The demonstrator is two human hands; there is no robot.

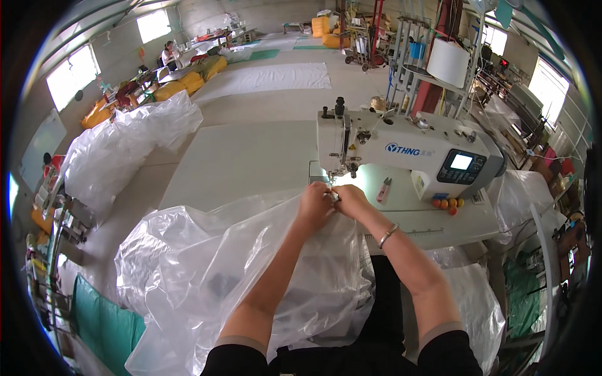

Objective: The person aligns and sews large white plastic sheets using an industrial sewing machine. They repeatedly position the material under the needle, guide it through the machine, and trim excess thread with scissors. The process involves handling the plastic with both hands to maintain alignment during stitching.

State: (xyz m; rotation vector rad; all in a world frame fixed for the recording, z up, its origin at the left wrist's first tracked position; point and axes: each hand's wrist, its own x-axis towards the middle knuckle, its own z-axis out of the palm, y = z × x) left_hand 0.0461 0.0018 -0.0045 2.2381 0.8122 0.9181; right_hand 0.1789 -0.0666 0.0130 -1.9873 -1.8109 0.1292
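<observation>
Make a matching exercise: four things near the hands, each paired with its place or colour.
Things:
1. Plastic sheet
2. Snips
3. Bracelet
4. Small balls

Descriptions:
A. Orange, below the machine's screen
B. On the right wrist
C. Clear, pinched by left hand and right hand
D. Pink, lying on the sewing machine bed

Pairs: 1-C, 2-D, 3-B, 4-A

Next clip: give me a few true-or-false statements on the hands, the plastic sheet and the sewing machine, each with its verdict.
1. Both hands, left hand and right hand, pinch the clear plastic sheet near the needle of the sewing machine. True.
2. The right wrist wears a bracelet. True.
3. The machine's small screen is dark. False: it is lit.
4. The plastic sheet is black. False: it is clear.
5. Small orange balls lie by the machine's base. True.
</observation>
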